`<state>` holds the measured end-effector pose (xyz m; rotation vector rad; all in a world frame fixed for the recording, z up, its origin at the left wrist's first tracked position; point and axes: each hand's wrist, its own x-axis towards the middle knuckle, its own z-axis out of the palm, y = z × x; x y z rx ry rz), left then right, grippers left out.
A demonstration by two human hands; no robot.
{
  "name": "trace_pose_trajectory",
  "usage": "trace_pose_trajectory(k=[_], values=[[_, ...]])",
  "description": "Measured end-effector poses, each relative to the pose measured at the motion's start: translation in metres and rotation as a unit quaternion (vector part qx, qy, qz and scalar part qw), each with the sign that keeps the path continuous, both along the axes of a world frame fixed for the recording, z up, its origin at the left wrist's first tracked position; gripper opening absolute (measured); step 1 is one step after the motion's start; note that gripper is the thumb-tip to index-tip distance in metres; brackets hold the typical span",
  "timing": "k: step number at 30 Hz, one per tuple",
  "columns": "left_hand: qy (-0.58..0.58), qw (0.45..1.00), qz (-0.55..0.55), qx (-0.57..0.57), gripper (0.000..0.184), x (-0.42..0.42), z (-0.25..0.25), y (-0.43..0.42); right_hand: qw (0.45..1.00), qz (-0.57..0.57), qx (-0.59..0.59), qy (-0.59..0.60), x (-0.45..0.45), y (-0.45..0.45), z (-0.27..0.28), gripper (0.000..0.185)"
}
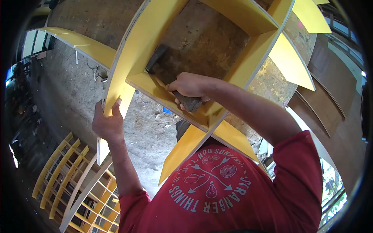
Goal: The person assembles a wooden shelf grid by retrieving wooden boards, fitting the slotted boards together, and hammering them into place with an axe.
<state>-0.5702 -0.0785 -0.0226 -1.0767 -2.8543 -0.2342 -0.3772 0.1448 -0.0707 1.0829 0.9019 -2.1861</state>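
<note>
My right hand [190,85] is closed around the handle of a hammer [188,101], inside one cell of a yellow panel frame. The dark hammer head [156,58] is beside the inner face of a long curved yellow panel [126,70]. My left hand [108,121] grips that panel's lower end, thumb on the inner face and fingers around the outer edge. A shorter yellow cross panel [167,101] meets the curved panel and runs below my right hand. Part of the hammer handle is hidden by my fingers.
A stained brown tabletop [211,33] lies under the frame. Other yellow panels [289,60] stick out to the right, and one [83,46] to the left. Lattice frames [64,174] stand at lower left. Brown boards [330,85] lie at right. Grey floor [145,136] shows below.
</note>
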Motion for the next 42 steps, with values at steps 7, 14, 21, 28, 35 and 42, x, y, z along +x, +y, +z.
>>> trace_pose_trajectory(k=[7, 14, 21, 28, 35, 42], values=[[-0.02, 0.999, 0.022, -0.038, 0.045, 0.002, 0.01, 0.007, 0.991, -0.077, 0.096, 0.056, 0.048, 0.0, 0.026, 0.033], [-0.135, 0.974, -0.148, 0.103, 0.069, -0.007, 0.042, 0.056, 0.912, -0.098, 0.397, 0.01, 0.113, 0.032, 0.094, 0.034], [-0.118, 0.971, -0.2, 0.056, 0.058, 0.015, 0.042, 0.246, 0.695, -0.153, 0.702, -0.007, 0.116, 0.084, 0.144, 0.041], [-0.155, 0.978, -0.133, -0.04, 0.035, 0.025, 0.044, 0.268, 0.556, -0.197, 0.805, 0.058, 0.061, 0.142, 0.174, 0.034], [-0.145, 0.979, -0.137, -0.051, 0.036, 0.024, 0.048, 0.267, 0.639, 0.016, 0.768, -0.045, 0.055, 0.172, 0.113, 0.035], [-0.134, 0.978, -0.157, -0.025, 0.039, 0.021, 0.035, 0.264, 0.565, -0.111, 0.816, 0.053, 0.049, 0.154, 0.162, 0.036]])
